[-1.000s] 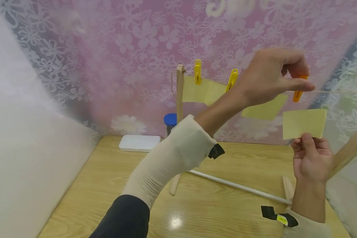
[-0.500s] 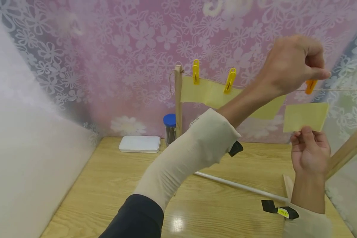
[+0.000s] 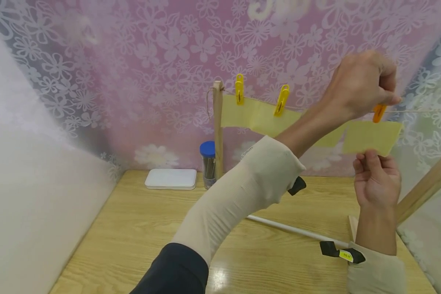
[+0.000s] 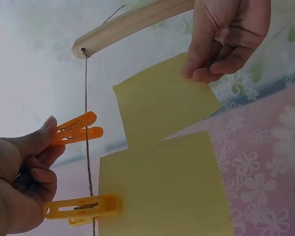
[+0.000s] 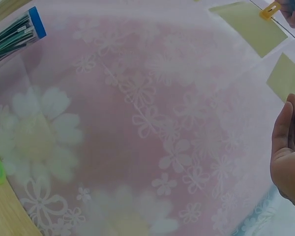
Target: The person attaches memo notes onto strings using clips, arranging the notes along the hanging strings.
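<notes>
My left hand (image 3: 364, 83) pinches an orange clothespin (image 4: 81, 129), whose prongs straddle the string (image 4: 87, 162). Just below that string, my right hand (image 3: 377, 177) holds a yellow sheet of paper (image 3: 371, 136) by its lower edge, thumb in front. In the left wrist view the right hand's fingertips grip the paper's corner, and the sheet's edge lies beside the clothespin tips. More yellow paper (image 3: 239, 112) hangs farther left along the string under yellow clothespins (image 3: 239, 90). My left forearm hides part of the hanging sheets in the head view.
A wooden post (image 3: 218, 126) carries the string at left, and another slanted post (image 3: 426, 183) stands at right. A white rod (image 3: 294, 229) runs low between them. Behind, a blue-lidded jar (image 3: 208, 163) of thin sticks and a white flat case (image 3: 171, 179) stand on the wooden table (image 3: 132, 245).
My left hand has moved right along the string with the orange clothespin, then dipped slightly. My right hand has raised the yellow paper up to the string.
</notes>
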A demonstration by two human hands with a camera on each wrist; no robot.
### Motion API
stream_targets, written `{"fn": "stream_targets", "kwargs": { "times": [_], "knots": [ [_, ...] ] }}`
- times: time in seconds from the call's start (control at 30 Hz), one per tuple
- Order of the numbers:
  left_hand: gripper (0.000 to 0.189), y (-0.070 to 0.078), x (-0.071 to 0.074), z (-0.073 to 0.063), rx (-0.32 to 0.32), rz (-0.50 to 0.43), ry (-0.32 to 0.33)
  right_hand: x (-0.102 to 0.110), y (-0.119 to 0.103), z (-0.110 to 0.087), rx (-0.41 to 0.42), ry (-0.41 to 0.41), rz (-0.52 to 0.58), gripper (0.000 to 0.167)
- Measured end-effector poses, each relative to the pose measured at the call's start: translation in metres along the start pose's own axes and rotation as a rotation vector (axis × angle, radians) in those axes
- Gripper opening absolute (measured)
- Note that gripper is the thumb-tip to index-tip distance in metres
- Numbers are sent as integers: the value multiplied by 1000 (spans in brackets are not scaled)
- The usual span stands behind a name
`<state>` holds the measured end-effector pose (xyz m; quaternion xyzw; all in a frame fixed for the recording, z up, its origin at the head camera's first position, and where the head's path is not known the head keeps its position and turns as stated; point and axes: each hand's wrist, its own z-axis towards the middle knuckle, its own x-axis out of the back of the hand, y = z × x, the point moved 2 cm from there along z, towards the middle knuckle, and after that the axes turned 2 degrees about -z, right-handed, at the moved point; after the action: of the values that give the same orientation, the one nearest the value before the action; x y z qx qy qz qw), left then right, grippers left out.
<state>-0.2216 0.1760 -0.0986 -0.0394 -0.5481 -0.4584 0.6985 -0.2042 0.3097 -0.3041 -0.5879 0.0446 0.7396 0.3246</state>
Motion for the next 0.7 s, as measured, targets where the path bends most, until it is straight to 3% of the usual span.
{"fn": "stream_targets", "kwargs": {
  "times": [0.13, 0.4, 0.7],
  "knots": [
    [21, 3, 1, -3, -6, 19, -7, -6, 2, 1, -1, -36, -14, 8],
    [23, 5, 2, -8, 60, 66, -23, -14, 0, 0, -21, -88, 64, 6],
    [27, 7, -2, -7, 122, 69, -64, -20, -4, -4, -16, -112, 53, 6]
  ]
}}
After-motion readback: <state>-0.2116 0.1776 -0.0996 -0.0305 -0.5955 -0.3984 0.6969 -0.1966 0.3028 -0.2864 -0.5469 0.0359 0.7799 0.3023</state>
